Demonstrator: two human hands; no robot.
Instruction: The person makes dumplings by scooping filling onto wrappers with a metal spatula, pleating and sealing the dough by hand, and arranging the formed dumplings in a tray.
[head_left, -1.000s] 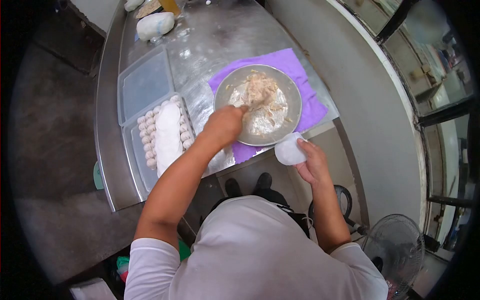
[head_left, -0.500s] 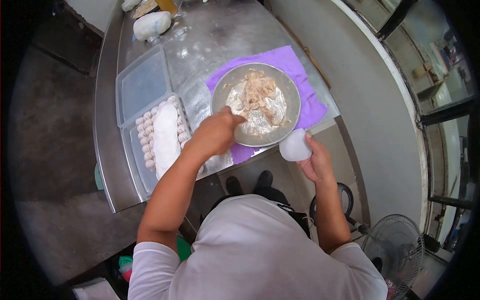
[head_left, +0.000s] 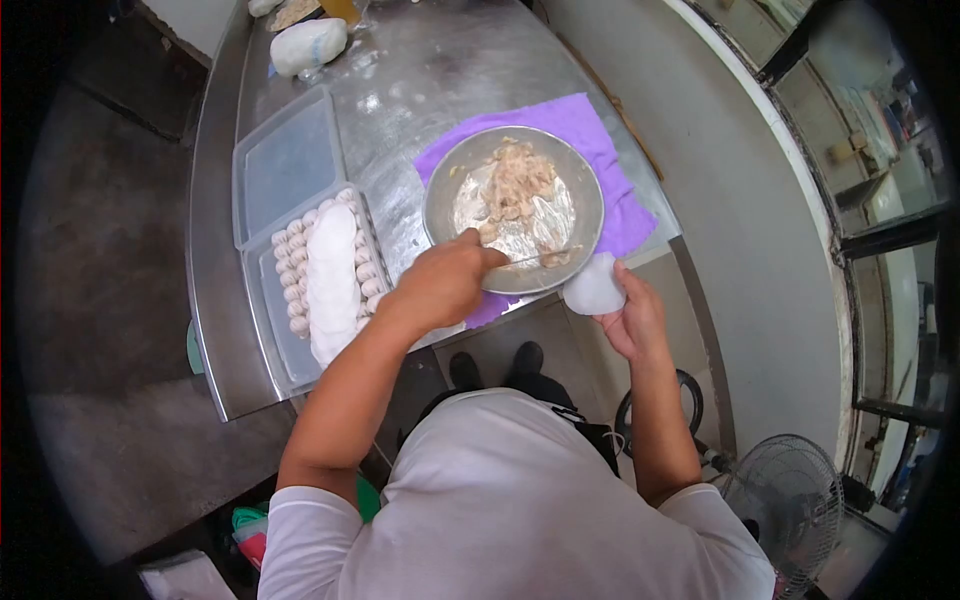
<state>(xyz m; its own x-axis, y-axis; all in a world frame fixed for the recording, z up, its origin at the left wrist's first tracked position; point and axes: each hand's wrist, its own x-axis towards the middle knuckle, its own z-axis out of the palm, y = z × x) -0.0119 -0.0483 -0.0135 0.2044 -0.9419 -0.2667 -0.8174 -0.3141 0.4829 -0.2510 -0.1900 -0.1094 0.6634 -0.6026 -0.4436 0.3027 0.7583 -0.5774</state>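
My left hand (head_left: 455, 280) is closed around a thin filling stick (head_left: 532, 259), whose far end has a lump of filling on it near the bowl's right wall. Pale minced filling (head_left: 520, 175) is heaped at the far side of the round metal bowl (head_left: 440, 215), with smears over its bottom. In my right hand (head_left: 635, 315), thumb and fingers pinch a white round dumpling wrapper (head_left: 595, 287) beside the bowl's near right rim. What shape the stick's tip has is hidden by filling.
The bowl rests on a purple cloth (head_left: 625, 210) on a steel table (head_left: 400, 90). To the left, a plastic box (head_left: 270, 330) with its lid (head_left: 288, 165) open holds rows of dumplings (head_left: 290, 270) and a white stack of wrappers (head_left: 332, 270). A wall and fan (head_left: 785, 500) are at right.
My left hand has moved slightly right and nearer to me, and the stick now shows with filling at its end. My right hand still holds the wrapper in nearly the same place.
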